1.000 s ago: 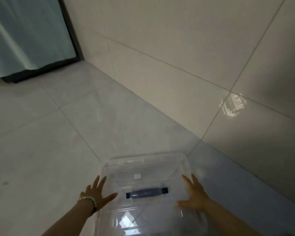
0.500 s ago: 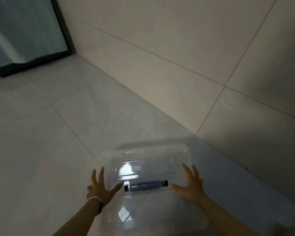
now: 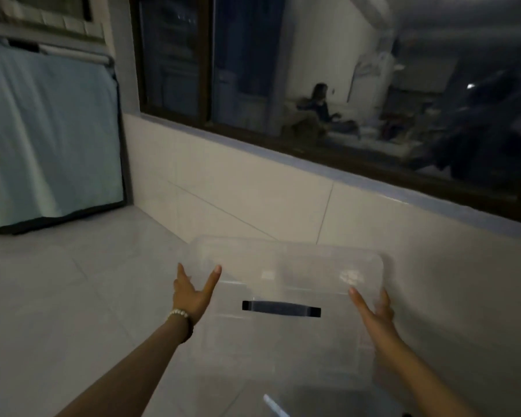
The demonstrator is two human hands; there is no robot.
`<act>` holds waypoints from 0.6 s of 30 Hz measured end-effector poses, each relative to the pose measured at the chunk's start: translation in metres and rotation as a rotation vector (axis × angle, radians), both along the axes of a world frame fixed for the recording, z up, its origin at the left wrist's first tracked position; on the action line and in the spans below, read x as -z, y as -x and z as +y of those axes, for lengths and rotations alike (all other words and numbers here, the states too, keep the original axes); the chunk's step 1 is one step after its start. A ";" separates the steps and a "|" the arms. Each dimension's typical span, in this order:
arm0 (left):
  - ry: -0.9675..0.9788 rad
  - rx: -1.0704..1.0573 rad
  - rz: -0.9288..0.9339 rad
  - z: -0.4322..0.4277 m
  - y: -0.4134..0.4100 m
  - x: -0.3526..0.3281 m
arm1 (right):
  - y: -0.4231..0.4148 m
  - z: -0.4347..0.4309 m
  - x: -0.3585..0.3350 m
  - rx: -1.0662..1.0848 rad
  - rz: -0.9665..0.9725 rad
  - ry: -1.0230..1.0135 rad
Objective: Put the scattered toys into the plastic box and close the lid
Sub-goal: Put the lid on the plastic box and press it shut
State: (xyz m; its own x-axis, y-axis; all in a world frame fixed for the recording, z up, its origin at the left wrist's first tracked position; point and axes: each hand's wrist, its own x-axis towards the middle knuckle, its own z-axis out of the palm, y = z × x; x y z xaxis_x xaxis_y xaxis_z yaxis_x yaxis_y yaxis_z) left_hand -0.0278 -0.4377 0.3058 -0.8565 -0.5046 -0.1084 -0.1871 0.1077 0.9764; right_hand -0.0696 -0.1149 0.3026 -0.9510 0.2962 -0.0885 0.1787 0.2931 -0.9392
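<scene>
At the far left hangs one pale blue-green curtain [image 3: 42, 130], its hem just above the tiled floor [image 3: 57, 296], one surface of large pale tiles. Next comes the left hand [image 3: 191, 291], fingers spread and thumb apart from them, pressed flat against the left end of the clear plastic lid [image 3: 286, 266]; it grips nothing by closing, only braces with an open palm. One bracelet of pale beads [image 3: 179, 313] circles that wrist. The lid is held up in the air between the two hands, tilted toward the camera, and it is one piece, see-through enough that the wall tiles show behind it. One dark handle [image 3: 281, 309] runs across its middle, roughly level. At the lid's right end is the right hand [image 3: 373, 314], likewise open, fingers straight and pointing up, its palm against the edge (a couple of fingers show through the plastic from behind). Below the lid a clear plastic box [image 3: 283, 371] can be made out only faintly, and its contents cannot be told. Above and behind runs one dark window [image 3: 313, 85] with a dark frame, set in the pale tiled wall [image 3: 238, 200], and in the glass one seated person [image 3: 321, 106] appears blurred.
</scene>
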 end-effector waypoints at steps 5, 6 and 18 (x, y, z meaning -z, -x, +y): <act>-0.021 0.163 0.082 0.032 -0.040 -0.080 | -0.067 0.048 -0.087 0.082 0.152 0.085; -0.033 0.204 0.083 0.037 -0.044 -0.089 | -0.080 0.058 -0.101 0.094 0.168 0.106; -0.143 0.565 0.105 0.165 -0.086 -0.159 | -0.204 0.171 -0.188 0.399 0.208 0.284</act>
State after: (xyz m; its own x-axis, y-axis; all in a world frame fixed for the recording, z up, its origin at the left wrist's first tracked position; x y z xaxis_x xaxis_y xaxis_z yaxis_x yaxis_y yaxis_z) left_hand 0.0581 -0.2731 0.4650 -0.9980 0.0463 -0.0420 -0.0407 0.0290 0.9988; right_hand 0.1344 0.0566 0.4911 -0.7751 0.6306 -0.0397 0.0260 -0.0309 -0.9992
